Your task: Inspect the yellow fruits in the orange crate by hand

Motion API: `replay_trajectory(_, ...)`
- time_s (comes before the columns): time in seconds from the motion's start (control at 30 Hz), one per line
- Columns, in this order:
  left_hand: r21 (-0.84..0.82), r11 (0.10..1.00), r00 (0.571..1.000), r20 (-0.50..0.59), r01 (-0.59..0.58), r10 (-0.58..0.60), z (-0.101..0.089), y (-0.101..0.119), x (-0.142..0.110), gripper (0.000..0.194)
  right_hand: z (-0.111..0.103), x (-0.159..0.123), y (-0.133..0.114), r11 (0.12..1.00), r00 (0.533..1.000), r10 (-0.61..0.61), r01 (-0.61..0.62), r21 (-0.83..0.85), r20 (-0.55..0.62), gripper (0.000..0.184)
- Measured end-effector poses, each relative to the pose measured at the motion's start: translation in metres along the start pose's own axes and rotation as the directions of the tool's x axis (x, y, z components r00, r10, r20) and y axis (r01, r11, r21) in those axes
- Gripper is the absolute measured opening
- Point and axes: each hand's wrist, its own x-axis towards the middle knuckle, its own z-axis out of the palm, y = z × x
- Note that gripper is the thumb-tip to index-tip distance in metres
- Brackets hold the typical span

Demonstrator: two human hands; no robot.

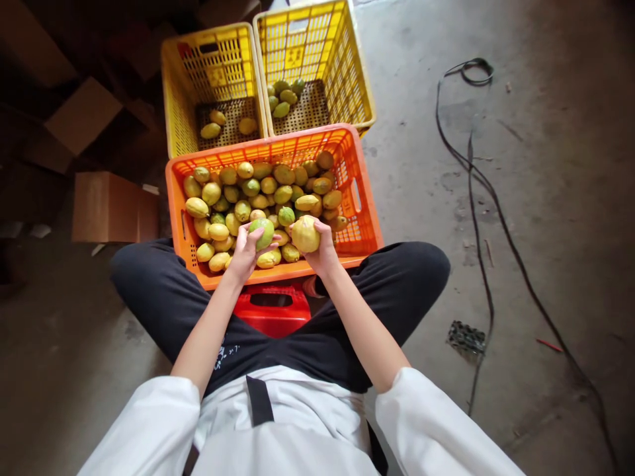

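My left hand is closed around a green lemon, its thumb lying over the fruit. A larger yellow lemon is gripped in my right hand, close beside the green one. Both hands are above the near side of an orange plastic crate. Inside that crate lies a heap of lemons, mostly yellow with some green among them. The palms and the undersides of both held fruits are hidden.
Beyond the orange crate stand two yellow crates: the left one holds 3 yellow lemons, the right one several green ones. A red stool shows between my legs. Cardboard boxes lie left; a black cable runs along the floor right.
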Motion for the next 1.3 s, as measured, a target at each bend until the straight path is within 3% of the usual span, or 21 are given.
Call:
replay_trajectory(0.13, -0.016, 0.999, 0.999, -0.036, 0.037, -0.037, 0.0, -0.002, 0.004, 0.029, 0.002, 0.0, 0.005, 1.0, 1.0, 0.018, -0.018, -0.003, 0.005, 0.021)
replay_trajectory(0.27, -0.04, 0.995, 0.994, -0.059, 0.091, -0.093, -0.002, -0.006, 0.01, 0.037, 0.005, 0.0, 0.012, 0.996, 0.996, 0.088, -0.088, 0.0, 0.029, 0.025)
replay_trajectory(0.53, -0.059, 0.998, 0.994, -0.099, 0.038, -0.044, -0.008, -0.012, 0.012, 0.021, 0.009, -0.002, 0.012, 0.991, 0.989, 0.131, -0.13, -0.015, 0.067, 0.026)
replay_trajectory(0.67, -0.125, 0.991, 0.996, -0.074, 0.043, -0.053, -0.014, -0.012, 0.013, 0.029, 0.008, -0.002, 0.01, 0.991, 0.99, 0.131, -0.133, 0.031, 0.055, 0.03)
replay_trajectory(0.9, -0.12, 0.992, 0.999, -0.01, 0.033, -0.034, -0.02, -0.015, 0.012, 0.05, 0.008, -0.007, 0.015, 0.997, 0.992, 0.053, -0.06, 0.056, 0.114, 0.057)
replay_trajectory(1.07, -0.106, 0.994, 0.998, -0.067, 0.001, -0.008, -0.022, -0.018, 0.014, 0.037, 0.009, -0.008, 0.017, 0.998, 0.993, 0.049, -0.046, -0.03, 0.106, 0.046)
replay_trajectory(1.3, -0.112, 0.992, 0.989, -0.126, 0.065, -0.079, -0.018, -0.018, 0.018, 0.045, 0.008, -0.002, 0.019, 0.997, 0.997, 0.068, -0.066, -0.038, 0.04, 0.036)
